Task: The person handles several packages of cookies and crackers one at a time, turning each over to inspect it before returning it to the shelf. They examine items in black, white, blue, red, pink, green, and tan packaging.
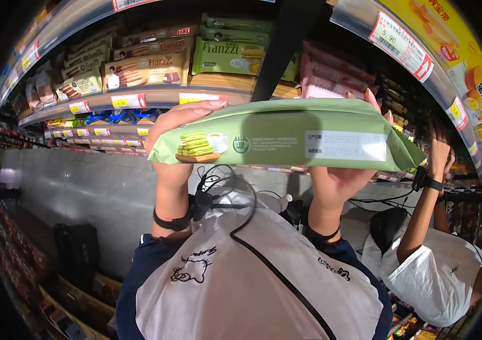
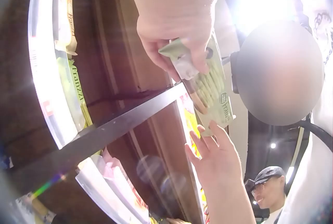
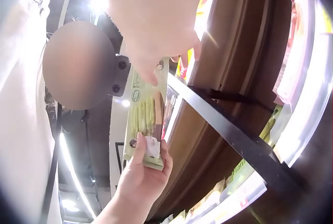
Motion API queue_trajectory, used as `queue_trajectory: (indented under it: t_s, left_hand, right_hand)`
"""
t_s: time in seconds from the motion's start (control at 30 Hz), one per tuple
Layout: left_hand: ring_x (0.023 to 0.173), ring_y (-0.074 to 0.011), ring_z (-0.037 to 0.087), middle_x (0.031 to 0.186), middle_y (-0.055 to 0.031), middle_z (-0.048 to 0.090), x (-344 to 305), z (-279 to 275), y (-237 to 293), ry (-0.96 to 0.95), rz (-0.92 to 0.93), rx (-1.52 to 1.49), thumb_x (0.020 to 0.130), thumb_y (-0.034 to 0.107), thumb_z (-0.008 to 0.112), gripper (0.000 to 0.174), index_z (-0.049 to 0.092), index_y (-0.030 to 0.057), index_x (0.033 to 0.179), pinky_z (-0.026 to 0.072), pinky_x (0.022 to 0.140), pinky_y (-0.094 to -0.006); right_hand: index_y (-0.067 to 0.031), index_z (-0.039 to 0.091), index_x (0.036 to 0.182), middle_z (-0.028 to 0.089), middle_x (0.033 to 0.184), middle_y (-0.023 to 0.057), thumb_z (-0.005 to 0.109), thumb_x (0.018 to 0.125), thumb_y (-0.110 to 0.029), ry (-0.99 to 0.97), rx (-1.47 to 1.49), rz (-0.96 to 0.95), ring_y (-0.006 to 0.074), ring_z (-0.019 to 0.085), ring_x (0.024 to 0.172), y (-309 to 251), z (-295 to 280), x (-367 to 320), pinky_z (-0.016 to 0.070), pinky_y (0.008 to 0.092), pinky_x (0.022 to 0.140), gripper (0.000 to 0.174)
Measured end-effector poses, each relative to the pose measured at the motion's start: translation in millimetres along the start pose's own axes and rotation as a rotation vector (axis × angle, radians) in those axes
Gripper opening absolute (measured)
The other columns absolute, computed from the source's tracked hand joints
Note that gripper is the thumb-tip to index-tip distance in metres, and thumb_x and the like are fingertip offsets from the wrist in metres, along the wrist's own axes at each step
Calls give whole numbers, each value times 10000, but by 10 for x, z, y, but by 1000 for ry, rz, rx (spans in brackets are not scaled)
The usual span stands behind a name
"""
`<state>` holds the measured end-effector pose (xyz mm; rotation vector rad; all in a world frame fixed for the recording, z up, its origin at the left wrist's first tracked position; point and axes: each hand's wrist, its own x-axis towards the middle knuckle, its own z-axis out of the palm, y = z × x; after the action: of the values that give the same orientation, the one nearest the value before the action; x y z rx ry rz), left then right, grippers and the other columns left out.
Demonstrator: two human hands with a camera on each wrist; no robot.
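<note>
I'm seeing a shop aisle, a grocery by the look of it: long shelves (image 1: 156, 93) on both sides carry rows of identical biscuit packs (image 1: 227, 56) facing out. Price tags (image 1: 129, 101) run along every shelf edge, among them a 5.90 tag (image 1: 398, 42), and a second person (image 1: 434, 266) reaches into the right-hand shelves.

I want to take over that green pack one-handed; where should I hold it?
Grip the bare middle of the pack, probably coming in over a long edge: it is long, flat and held level, and the left hand and right hand cover both ends.
</note>
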<state>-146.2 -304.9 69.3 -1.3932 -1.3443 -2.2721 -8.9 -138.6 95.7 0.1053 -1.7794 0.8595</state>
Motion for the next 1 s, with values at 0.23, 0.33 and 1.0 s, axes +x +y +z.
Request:
queue_trajectory:
  t_s: [0.23, 0.33, 1.0]
  left_hand:
    - [954, -342, 609, 1030, -255, 603, -16, -40, -44, 0, 11, -1, 790, 51, 623, 284, 507, -28, 1038, 495, 836, -414]
    - [964, -308, 594, 1039, -232, 594, -30, -63, -68, 141, -37, 41, 785, 56, 632, 346, 462, -12, 1079, 483, 849, -391]
    - [924, -142, 546, 1043, -89, 575, 220, -498, -339, 533, -265, 424, 891, 64, 537, 266, 489, -19, 1139, 451, 824, -289]
  right_hand:
    - [-23, 190, 1406, 260, 1390, 277, 724, 606, -129, -84, 48, -22, 385, 342, 1248, -40, 55, -17, 263, 458, 1028, 968]
    - [-73, 95, 1438, 108, 1463, 231, 740, 624, -186, -140, 410, 132, 345, 281, 1302, -39, 128, -43, 251, 453, 1052, 1044]
    - [15, 421, 1294, 375, 1358, 186, 551, 789, -1, -187, 268, 331, 258, 452, 1183, 362, -96, -6, 362, 370, 984, 522]
